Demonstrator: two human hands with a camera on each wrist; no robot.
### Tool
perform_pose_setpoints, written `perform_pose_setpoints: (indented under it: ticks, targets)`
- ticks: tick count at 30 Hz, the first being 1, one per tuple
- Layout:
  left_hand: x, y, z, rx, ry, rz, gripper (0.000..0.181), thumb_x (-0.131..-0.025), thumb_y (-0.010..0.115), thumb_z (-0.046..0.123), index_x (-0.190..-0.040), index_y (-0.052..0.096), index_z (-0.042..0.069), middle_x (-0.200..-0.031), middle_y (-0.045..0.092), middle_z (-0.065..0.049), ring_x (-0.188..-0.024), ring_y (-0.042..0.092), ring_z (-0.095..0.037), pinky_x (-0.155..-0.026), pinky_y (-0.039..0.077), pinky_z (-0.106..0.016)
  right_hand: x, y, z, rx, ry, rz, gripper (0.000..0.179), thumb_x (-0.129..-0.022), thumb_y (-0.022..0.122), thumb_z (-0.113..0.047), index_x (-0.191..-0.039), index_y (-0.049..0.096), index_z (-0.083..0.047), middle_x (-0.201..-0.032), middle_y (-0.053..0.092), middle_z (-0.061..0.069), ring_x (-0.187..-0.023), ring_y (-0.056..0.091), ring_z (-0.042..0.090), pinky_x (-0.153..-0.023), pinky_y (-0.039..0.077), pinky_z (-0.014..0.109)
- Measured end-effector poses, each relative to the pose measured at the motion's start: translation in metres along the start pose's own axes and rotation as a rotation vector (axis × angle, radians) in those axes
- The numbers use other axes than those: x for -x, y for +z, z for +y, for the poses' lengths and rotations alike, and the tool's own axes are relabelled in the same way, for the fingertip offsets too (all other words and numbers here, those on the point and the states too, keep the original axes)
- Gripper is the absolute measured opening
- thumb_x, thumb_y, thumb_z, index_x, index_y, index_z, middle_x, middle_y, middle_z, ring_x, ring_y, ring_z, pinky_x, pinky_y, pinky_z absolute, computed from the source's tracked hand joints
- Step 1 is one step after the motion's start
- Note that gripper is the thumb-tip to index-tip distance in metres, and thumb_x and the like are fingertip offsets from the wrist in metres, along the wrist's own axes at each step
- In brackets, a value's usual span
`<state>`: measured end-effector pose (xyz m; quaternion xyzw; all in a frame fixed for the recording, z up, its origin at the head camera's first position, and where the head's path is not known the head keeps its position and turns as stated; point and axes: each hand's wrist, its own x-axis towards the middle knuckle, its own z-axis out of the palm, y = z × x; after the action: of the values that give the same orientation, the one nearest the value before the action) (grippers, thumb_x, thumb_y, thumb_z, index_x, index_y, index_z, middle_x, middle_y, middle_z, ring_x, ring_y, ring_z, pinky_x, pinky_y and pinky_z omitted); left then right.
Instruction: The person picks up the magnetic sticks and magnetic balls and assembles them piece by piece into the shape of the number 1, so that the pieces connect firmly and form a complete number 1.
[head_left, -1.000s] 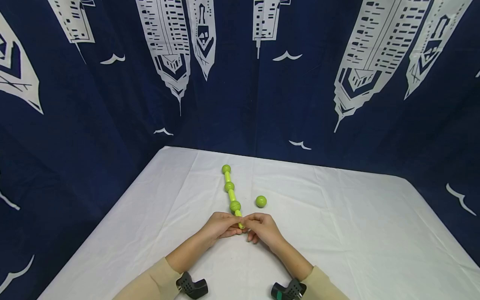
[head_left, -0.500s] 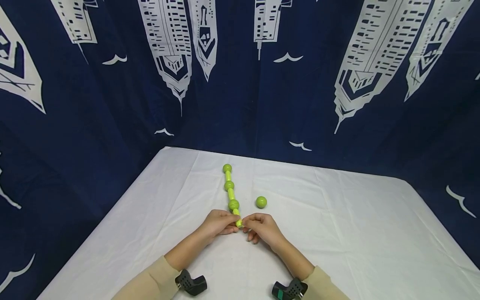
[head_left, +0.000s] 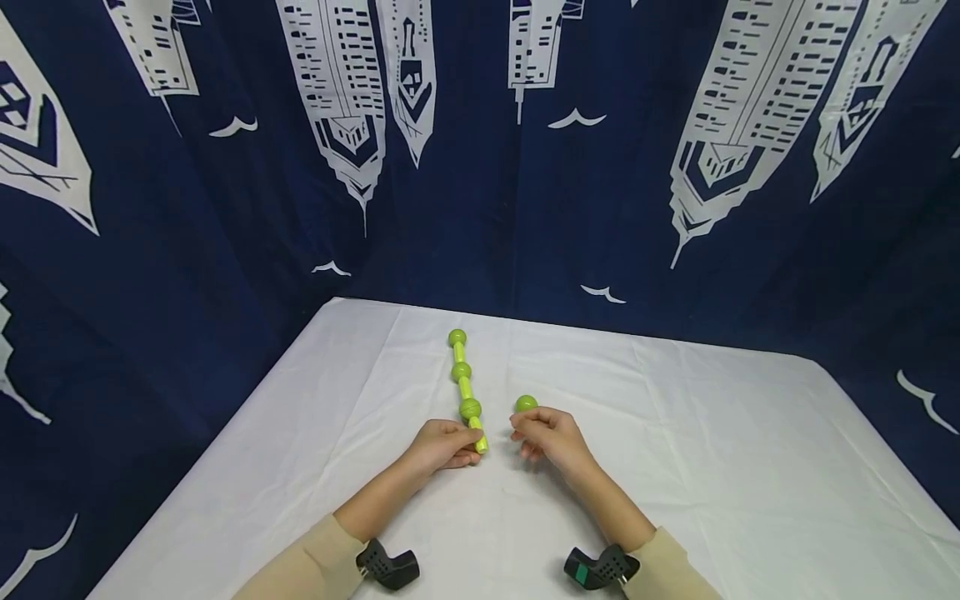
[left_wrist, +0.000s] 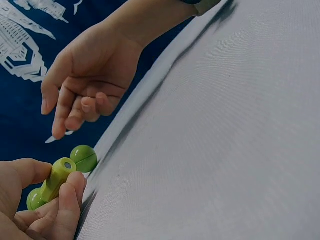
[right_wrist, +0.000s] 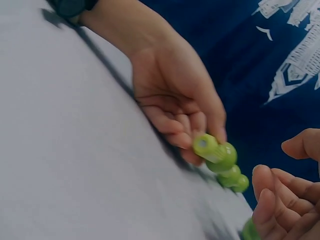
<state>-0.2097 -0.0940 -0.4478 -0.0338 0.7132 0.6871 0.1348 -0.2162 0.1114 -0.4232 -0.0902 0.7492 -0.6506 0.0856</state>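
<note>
A chain of green balls and yellow-green rods (head_left: pixel 465 387) stretches away over the white cloth. My left hand (head_left: pixel 442 443) pinches the rod (left_wrist: pixel 59 175) at its near end between thumb and fingers. The rod's end face, with a small grey disc in the middle, shows in both wrist views. My right hand (head_left: pixel 555 437) is apart from the chain, its fingers loosely bent and the thumb away from them, holding nothing. Just beyond its fingertips lies a loose green ball (head_left: pixel 527 402), partly hidden by the hand in the head view.
The table (head_left: pixel 720 467) wears a white cloth with light creases. A dark blue curtain (head_left: pixel 480 192) with white building prints hangs behind and at the sides. Dark wrist cameras (head_left: pixel 390 567) sit at both cuffs.
My right hand has left the end of the rod and moved right and slightly forward to the loose ball. My left hand keeps its pinch on the rod, nearly in place.
</note>
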Motion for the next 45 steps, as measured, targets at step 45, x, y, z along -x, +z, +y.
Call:
perform_pose_setpoints:
  ticks: [45]
  targets:
    - [0.002, 0.002, -0.003, -0.067, 0.046, 0.039, 0.020, -0.090, 0.069, 0.015, -0.089, 0.068, -0.006, -0.064, 0.066, -0.002, -0.056, 0.062, -0.004, -0.055, 0.053, -0.014, -0.049, -0.030, 0.042, 0.388, -0.195, 0.210, 0.030, -0.090, 0.070, -0.024, -0.107, 0.069, 0.000, -0.091, 0.066, 0.006, -0.082, 0.057, 0.016, -0.071, 0.049, 0.024]
